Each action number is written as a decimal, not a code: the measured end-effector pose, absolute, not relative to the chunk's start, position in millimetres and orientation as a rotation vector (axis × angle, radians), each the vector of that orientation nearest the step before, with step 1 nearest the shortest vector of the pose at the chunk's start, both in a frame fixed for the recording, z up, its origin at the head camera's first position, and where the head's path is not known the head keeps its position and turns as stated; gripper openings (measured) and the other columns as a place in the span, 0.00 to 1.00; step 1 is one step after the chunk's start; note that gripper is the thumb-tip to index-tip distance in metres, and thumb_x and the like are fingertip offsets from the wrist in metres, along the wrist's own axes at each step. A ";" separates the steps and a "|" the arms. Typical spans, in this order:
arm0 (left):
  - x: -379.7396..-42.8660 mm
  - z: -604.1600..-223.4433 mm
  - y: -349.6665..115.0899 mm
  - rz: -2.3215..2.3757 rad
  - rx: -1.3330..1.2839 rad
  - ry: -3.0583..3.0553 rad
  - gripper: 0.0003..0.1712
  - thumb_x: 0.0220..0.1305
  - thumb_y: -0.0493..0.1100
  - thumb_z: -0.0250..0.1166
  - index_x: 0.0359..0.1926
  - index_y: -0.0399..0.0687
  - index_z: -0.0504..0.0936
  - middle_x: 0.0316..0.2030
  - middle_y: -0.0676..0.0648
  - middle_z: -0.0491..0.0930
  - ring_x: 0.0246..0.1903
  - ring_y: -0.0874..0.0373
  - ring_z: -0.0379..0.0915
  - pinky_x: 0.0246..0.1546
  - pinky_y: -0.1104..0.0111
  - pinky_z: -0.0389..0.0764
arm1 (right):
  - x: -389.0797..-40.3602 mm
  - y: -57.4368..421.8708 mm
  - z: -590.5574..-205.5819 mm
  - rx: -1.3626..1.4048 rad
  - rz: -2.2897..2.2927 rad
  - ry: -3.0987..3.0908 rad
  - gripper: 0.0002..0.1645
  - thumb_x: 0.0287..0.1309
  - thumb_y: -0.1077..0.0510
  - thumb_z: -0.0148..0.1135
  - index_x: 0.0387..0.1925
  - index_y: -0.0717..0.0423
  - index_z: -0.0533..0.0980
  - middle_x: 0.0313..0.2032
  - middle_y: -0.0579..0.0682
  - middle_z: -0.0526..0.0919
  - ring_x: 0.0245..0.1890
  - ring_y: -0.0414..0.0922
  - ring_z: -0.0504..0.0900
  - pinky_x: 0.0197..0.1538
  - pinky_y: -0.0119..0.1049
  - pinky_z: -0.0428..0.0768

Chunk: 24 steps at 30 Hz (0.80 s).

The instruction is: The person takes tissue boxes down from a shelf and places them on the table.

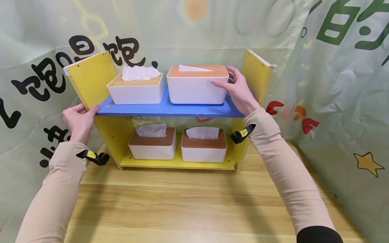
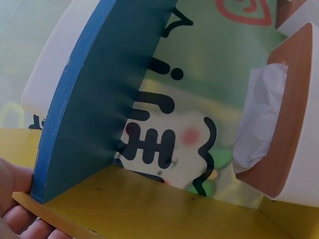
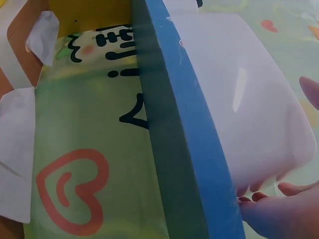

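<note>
A small two-tier shelf has yellow sides and a blue middle board (image 1: 136,109). On that board sits a white tissue box (image 1: 196,89) with a light wooden lid and a slip of tissue in its slot. My right hand (image 1: 241,91) holds this box at its right end, thumb on the front face, fingers around the back corner. To its left stands a lower tissue box (image 1: 138,93) with tissue sticking up. My left hand (image 1: 79,122) grips the front edge of the shelf's left side panel (image 2: 94,201), level with the blue board, its fingers wrapped outside.
Two more tissue boxes with brown lids, one on the left (image 1: 153,150) and one on the right (image 1: 204,153), stand on the yellow bottom board (image 1: 179,164). The shelf stands on a wooden table (image 1: 182,202). A printed cloth (image 1: 334,111) hangs behind and around it.
</note>
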State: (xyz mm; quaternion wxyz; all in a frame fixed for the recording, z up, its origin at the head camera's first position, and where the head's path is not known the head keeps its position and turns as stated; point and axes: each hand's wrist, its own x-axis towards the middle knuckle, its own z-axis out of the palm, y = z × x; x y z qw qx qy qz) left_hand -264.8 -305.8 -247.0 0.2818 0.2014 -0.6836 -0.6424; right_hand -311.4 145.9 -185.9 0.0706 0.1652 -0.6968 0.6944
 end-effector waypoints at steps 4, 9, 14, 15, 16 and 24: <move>-264.5 -246.9 -305.7 -1.707 0.545 -1.841 0.31 0.58 0.40 0.73 0.63 0.38 0.78 0.15 0.71 0.77 0.25 0.76 0.76 0.28 0.87 0.76 | -315.8 142.0 -184.0 0.487 2.039 -2.117 0.51 0.56 0.60 0.70 0.76 0.56 0.54 0.70 0.56 0.65 0.65 0.47 0.68 0.75 0.42 0.64; -264.4 -246.9 -305.8 -1.702 0.541 -1.845 0.30 0.59 0.40 0.73 0.63 0.38 0.78 0.14 0.71 0.77 0.24 0.77 0.77 0.28 0.87 0.76 | -322.3 140.3 -183.8 0.473 2.027 -2.139 0.50 0.53 0.59 0.73 0.73 0.55 0.57 0.63 0.52 0.70 0.62 0.46 0.71 0.72 0.41 0.67; -264.5 -245.9 -306.0 -1.687 0.539 -1.863 0.31 0.59 0.40 0.73 0.63 0.39 0.78 0.14 0.72 0.76 0.24 0.78 0.77 0.29 0.87 0.76 | -327.9 141.0 -183.5 0.490 2.016 -2.169 0.48 0.51 0.58 0.74 0.71 0.54 0.60 0.60 0.50 0.73 0.60 0.46 0.72 0.70 0.42 0.69; -264.3 -245.8 -306.0 -1.672 0.543 -1.876 0.31 0.59 0.40 0.73 0.63 0.40 0.78 0.14 0.73 0.76 0.25 0.78 0.77 0.29 0.88 0.76 | -328.8 141.1 -183.2 0.498 2.013 -2.175 0.48 0.52 0.58 0.74 0.70 0.54 0.60 0.60 0.50 0.72 0.60 0.46 0.72 0.70 0.42 0.69; -264.2 -245.6 -306.1 -1.674 0.542 -1.873 0.31 0.59 0.40 0.73 0.63 0.40 0.78 0.14 0.73 0.76 0.25 0.78 0.77 0.29 0.88 0.76 | -329.4 141.2 -182.9 0.505 2.010 -2.179 0.48 0.52 0.58 0.75 0.70 0.54 0.60 0.60 0.50 0.73 0.60 0.46 0.72 0.70 0.41 0.69; -264.1 -245.6 -306.0 -1.665 0.538 -1.874 0.30 0.60 0.40 0.72 0.63 0.39 0.78 0.13 0.73 0.76 0.24 0.79 0.76 0.29 0.87 0.76 | -336.1 141.8 -185.3 0.571 1.994 -2.169 0.41 0.51 0.58 0.74 0.64 0.53 0.63 0.57 0.49 0.76 0.57 0.46 0.75 0.65 0.40 0.71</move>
